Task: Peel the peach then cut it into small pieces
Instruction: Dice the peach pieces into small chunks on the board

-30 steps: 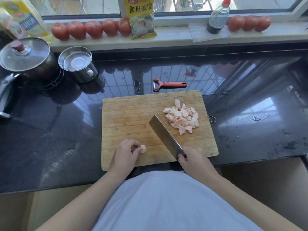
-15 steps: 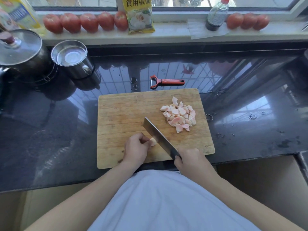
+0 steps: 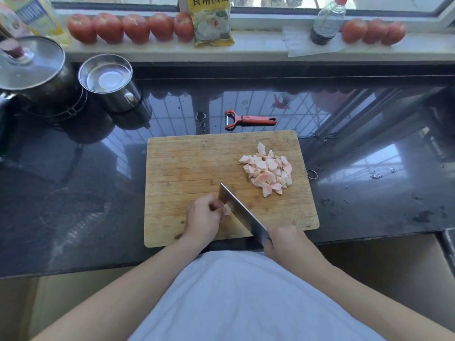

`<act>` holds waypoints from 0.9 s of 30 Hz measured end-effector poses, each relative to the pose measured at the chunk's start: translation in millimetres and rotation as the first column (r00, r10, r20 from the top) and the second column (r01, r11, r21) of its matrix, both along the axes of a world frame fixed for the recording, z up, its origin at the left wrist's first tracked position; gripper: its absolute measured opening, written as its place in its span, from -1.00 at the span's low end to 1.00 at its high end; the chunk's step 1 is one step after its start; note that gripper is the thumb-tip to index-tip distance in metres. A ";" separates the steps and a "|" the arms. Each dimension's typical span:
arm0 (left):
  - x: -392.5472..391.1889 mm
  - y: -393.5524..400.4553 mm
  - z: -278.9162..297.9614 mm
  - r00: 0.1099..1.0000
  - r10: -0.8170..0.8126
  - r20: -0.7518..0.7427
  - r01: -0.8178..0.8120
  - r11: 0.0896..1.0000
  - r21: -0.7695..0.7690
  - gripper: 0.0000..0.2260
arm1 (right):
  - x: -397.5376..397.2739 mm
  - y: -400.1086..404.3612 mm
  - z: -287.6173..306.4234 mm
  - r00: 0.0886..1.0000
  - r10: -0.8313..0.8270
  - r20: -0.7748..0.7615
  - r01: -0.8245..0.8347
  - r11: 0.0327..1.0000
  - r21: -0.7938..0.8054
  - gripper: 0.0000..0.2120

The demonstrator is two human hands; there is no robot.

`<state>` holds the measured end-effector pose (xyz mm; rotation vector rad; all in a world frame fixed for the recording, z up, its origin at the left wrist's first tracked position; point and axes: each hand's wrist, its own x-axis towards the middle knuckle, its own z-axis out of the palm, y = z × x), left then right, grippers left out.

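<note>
Risk to fingers: the knife [image 3: 240,211] is standing right against the left hand [image 3: 203,217], so a slip or a roll of the peach piece [image 3: 227,209] could be bringing the edge onto the curled fingertips.
Risk to piece: it is looking small and probably wet, so it may be sliding out sideways under the blade.
Risk to pile: the cut pieces [image 3: 268,169] are lying near the board's [image 3: 187,163] right edge, well apart from the blade; a wide sweep could be scattering them onto the tabletop [image 3: 73,193].
Left grip: fingers are curling narrowly, pinching the last peach piece against the board near its front edge.
Right grip: the right hand [image 3: 286,243] is wrapping tightly round the knife handle at the board's front edge.
Unused: the peeler [image 3: 248,120] is lying beyond the board's back edge.
</note>
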<state>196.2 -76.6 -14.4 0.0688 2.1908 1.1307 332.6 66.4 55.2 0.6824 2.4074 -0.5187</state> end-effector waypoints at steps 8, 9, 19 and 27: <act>1.0 1.8 4.3 1.000 0.015 -0.005 -0.015 0.999 -0.041 -0.81 | -20.8 -10.5 -3.3 0.983 -0.056 -0.174 0.052 0.998 -0.030 -0.80; 0.2 1.4 3.2 1.000 0.020 -0.002 -0.020 0.999 -0.050 -0.83 | -16.0 -8.2 1.7 0.982 -0.074 -0.172 0.068 0.997 -0.040 -0.81; 0.7 3.2 3.9 1.000 0.025 0.007 -0.025 0.998 -0.055 -0.82 | -1.0 -4.2 6.3 0.997 -0.050 -0.053 0.048 0.998 -0.037 -0.81; 0.2 2.7 7.1 1.000 0.011 -0.010 -0.011 0.999 -0.034 -0.79 | -17.7 -7.6 -8.4 1.000 -0.022 0.002 0.022 0.999 -0.043 -0.80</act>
